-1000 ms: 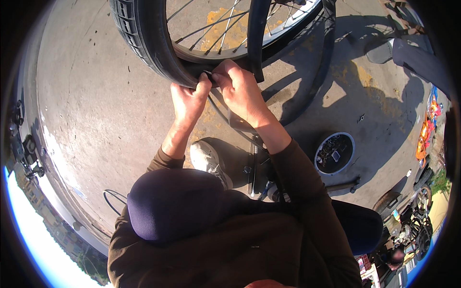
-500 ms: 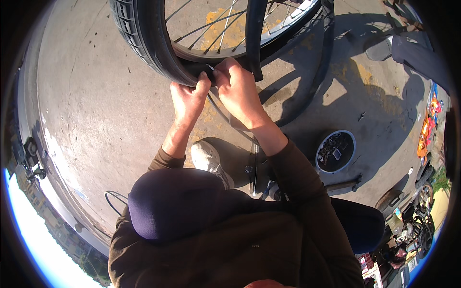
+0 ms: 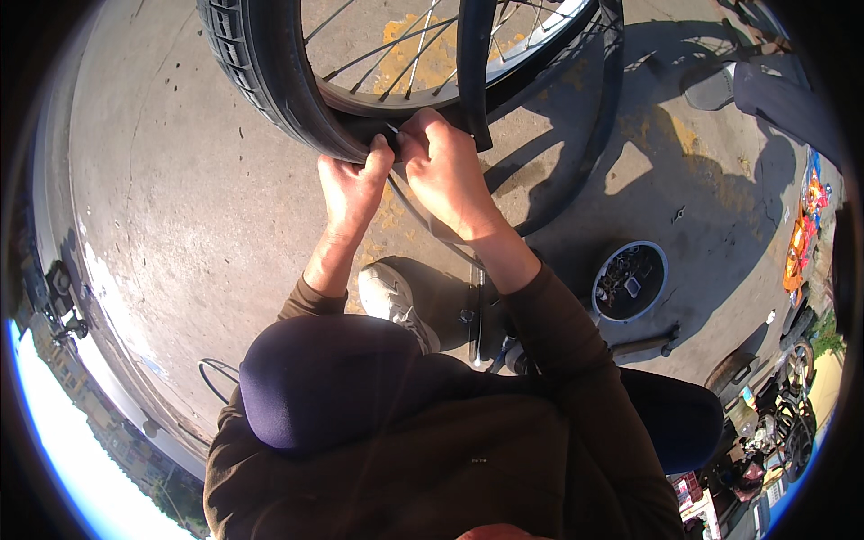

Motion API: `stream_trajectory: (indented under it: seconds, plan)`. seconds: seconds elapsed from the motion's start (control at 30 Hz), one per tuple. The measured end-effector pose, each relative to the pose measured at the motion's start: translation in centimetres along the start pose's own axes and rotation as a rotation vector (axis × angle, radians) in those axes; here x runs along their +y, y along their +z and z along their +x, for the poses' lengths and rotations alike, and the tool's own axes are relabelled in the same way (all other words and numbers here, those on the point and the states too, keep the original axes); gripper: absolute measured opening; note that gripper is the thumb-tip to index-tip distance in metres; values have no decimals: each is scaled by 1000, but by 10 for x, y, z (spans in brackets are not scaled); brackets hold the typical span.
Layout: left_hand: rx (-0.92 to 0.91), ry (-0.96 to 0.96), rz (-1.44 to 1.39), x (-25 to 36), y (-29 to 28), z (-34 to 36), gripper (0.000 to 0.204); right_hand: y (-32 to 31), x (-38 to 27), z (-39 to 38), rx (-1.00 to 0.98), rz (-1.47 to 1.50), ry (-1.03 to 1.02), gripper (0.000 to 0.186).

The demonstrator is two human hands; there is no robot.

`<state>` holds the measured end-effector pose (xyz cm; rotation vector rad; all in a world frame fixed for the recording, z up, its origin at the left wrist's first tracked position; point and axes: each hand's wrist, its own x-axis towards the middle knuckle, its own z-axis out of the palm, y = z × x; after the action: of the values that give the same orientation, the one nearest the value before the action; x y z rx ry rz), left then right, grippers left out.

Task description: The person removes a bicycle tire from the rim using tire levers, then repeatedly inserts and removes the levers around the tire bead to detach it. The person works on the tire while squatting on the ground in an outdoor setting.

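A spoked bicycle wheel stands at the top of the view, its pale rim [image 3: 335,94] inside a black treaded tire [image 3: 261,76]. My left hand [image 3: 351,189] is closed on the tire's near edge, thumb pressed on top. Right beside it, my right hand [image 3: 447,175] pinches at the same spot, its fingers folded together. A tiny pale, shiny piece [image 3: 392,129] shows at its fingertips, too small to name. Loose black inner tube [image 3: 601,148] loops down to the right of the wheel. A flat black band [image 3: 473,76] crosses the spokes, ending near my right knuckles.
On the ground to the right is a round tub [image 3: 664,270] holding small metal parts. A dark bar-like tool [image 3: 643,344] lies below it. My white shoe [image 3: 385,292] is under my forearms. Another person's shoe [image 3: 708,90] appears at upper right; bicycle parts [image 3: 796,405] crowd the lower right.
The tire and wheel have shifted very slightly left. Both hands keep the same grip at nearly the same place.
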<state>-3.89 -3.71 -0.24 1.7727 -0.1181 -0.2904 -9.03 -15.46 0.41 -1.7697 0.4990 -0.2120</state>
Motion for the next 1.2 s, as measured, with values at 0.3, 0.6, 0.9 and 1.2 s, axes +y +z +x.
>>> stream_trajectory:
  seconds: [0.3,0.6,0.9,1.2]
  plan:
    - [3,7,1,1,0,0,15,0,1,0,10,0,-27,10]
    - [4,8,-3,1,0,0,15,0,2,1,12,22,9,10]
    - [-2,20,-3,-3,0,2,15,-7,-2,16,-99,47,21,18]
    - [-17,31,28,0,-1,2,15,-13,6,31,-210,-165,-132,18]
